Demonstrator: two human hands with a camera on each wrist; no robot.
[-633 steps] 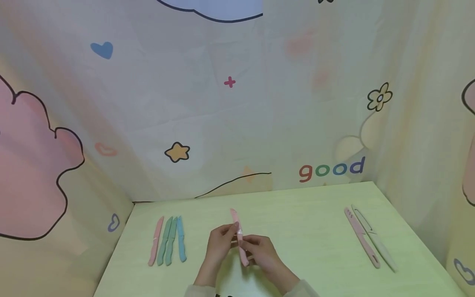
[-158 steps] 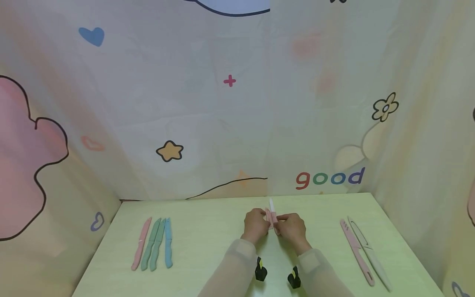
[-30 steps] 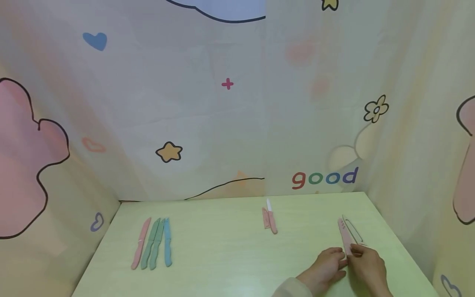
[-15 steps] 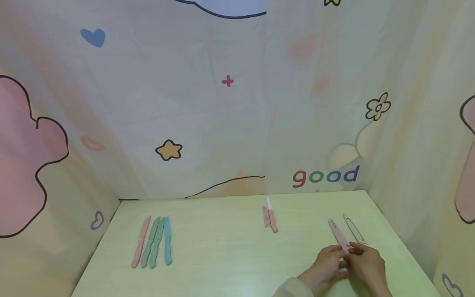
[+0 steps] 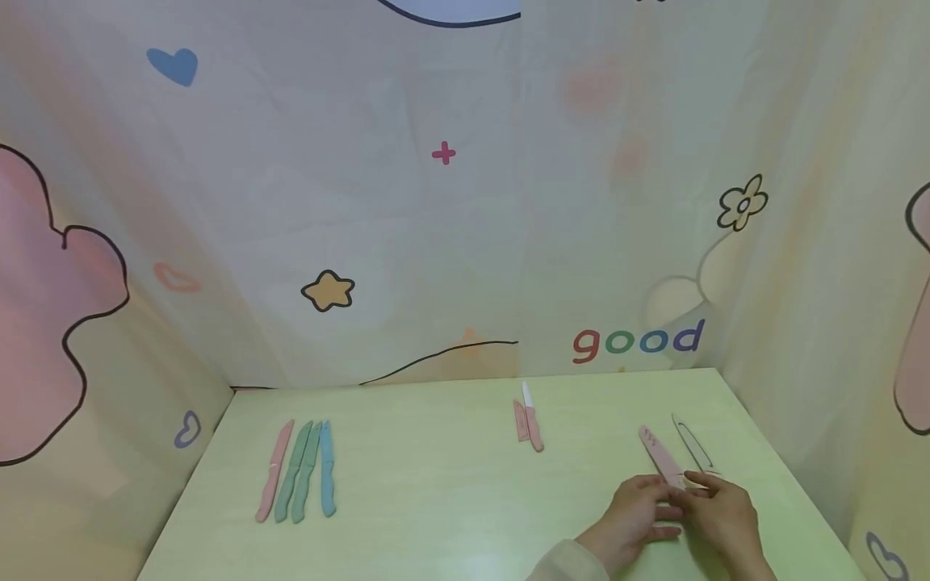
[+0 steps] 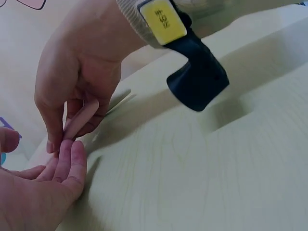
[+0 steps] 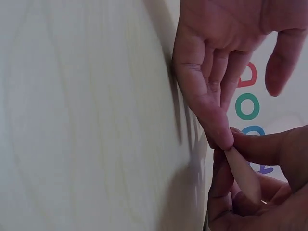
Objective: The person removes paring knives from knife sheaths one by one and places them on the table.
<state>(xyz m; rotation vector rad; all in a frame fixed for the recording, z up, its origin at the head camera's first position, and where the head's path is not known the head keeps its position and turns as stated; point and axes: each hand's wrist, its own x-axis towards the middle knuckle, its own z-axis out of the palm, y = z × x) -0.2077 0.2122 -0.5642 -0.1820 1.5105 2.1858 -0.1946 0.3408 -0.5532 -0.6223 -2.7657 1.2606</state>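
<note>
My right hand (image 5: 722, 516) pinches a pale pink knife (image 5: 659, 456) by its handle. The knife slants away to the back left, with several small slots near its tip. In the left wrist view the handle end (image 6: 82, 120) sticks out between the right fingers and thumb. My left hand (image 5: 628, 520) reaches in from the left with fingers fairly straight; its fingertips touch the knife's near part, its thumb apart in the right wrist view. Just right of the pink knife lies a white knife (image 5: 695, 444), its handle hidden behind the right hand.
At the back middle a small pink paring knife (image 5: 534, 428) with a bare white blade lies beside its pink sheath (image 5: 521, 421). On the left lie a pink knife (image 5: 274, 472), two green knives (image 5: 294, 472) and a blue knife (image 5: 328, 468). Printed curtains (image 5: 363, 202) enclose the table.
Earlier the hands held the small paring knife; 5.3 s ago its blade was bare. It now lies with its sheath while the hands are at the right, the larger pink knife's tip swung left.
</note>
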